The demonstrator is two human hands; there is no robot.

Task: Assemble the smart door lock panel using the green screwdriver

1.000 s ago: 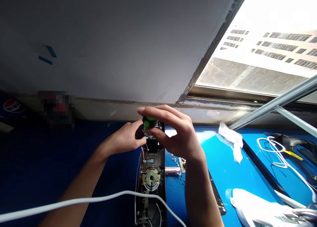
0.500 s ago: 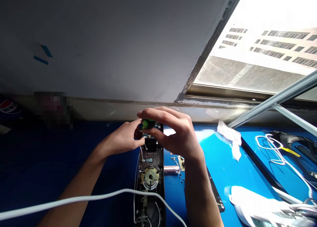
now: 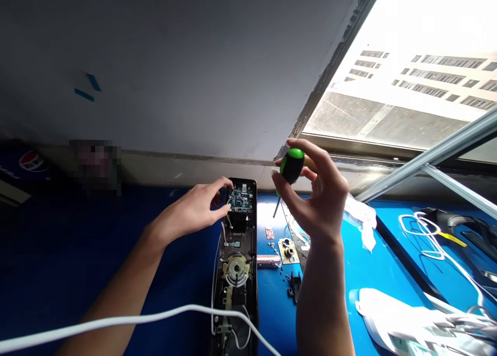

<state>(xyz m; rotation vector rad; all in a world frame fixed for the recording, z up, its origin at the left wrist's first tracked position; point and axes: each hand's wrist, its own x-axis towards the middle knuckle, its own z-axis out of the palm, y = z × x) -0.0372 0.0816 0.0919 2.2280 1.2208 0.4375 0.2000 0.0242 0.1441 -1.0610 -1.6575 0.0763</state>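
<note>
A long black device housing (image 3: 246,224) lies open in front of me, with a blue circuit board (image 3: 241,199) at its far end and a round metal part (image 3: 237,267) farther down. My left hand (image 3: 198,204) grips the housing's left edge beside the board, thumb and index finger curved over it; its other fingers are mostly hidden. Raised right of the housing, my right hand (image 3: 314,185) is closed on a stubby green and black screwdriver (image 3: 292,166). The screwdriver's thin shaft points down and left, its tip apart from the board.
Right of the housing lie a pink-wrapped cylinder (image 3: 268,261), a square metal plate (image 3: 288,251), a small red board (image 3: 269,233), a black bracket (image 3: 295,287) and several screws. A white cable (image 3: 163,315) crosses the foreground. A white power strip (image 3: 384,314) and clear plastic bag (image 3: 363,216) lie farther right.
My right hand has lifted the screwdriver off the circuit board and moved it right and up, uncovering the board. My left hand stays at the housing's left edge.
</note>
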